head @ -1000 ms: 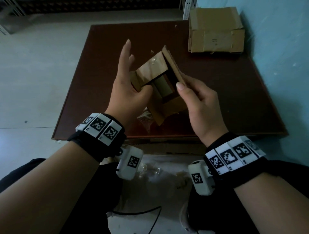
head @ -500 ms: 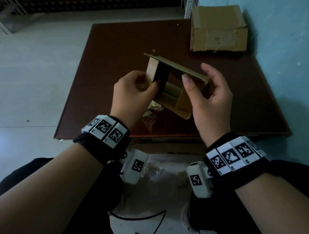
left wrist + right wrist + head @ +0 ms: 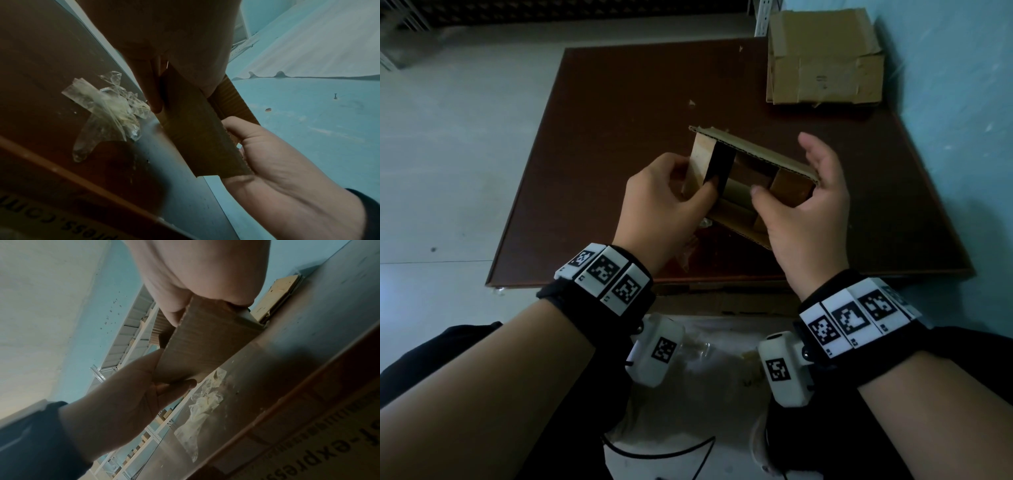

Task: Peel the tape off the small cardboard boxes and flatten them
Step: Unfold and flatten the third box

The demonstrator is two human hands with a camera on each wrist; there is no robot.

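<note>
A small opened cardboard box is held above the brown table between both hands, its open side facing me and its flaps spread. My left hand grips the box's left end, thumb inside the opening. My right hand grips the right end, thumb on the inner flap and fingers behind the far wall. In the left wrist view the box hangs over a crumpled wad of peeled clear tape. The same box and tape show in the right wrist view.
A flattened cardboard box lies at the table's far right corner against the blue wall. A printed carton sits below the table's near edge. Clear plastic lies on my lap. Pale floor spreads to the left.
The box has turned from standing on end to lying level between the hands. My left hand, whose fingers were raised straight, now curls round the left end; my right hand has closed further on the right end.
</note>
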